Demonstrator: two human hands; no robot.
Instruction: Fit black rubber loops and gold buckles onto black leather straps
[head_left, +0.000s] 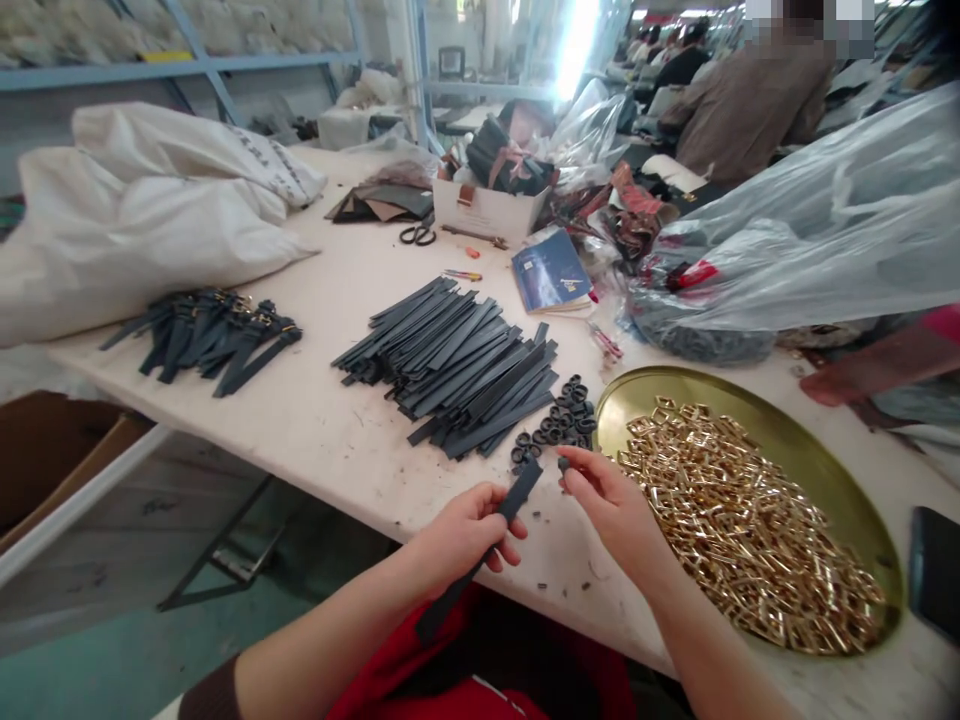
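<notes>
My left hand (465, 535) is closed around a black leather strap (517, 490), whose end points up toward my right hand. My right hand (607, 500) pinches a small black loop (563, 463) between its fingertips, just right of the strap's tip. Right behind my hands lies a heap of small black loops (559, 420), and behind that a pile of black straps (457, 360). A round gold tray (817, 450) at my right holds a heap of gold buckles (742, 520).
A bundle of finished straps (210, 335) lies at the left beside a white sack (142, 220). A blue booklet (551, 272), scissors (417, 235), a white box (487, 205) and plastic bags (810, 240) stand farther back. A dark phone (936, 570) lies at the right edge. Other people sit beyond.
</notes>
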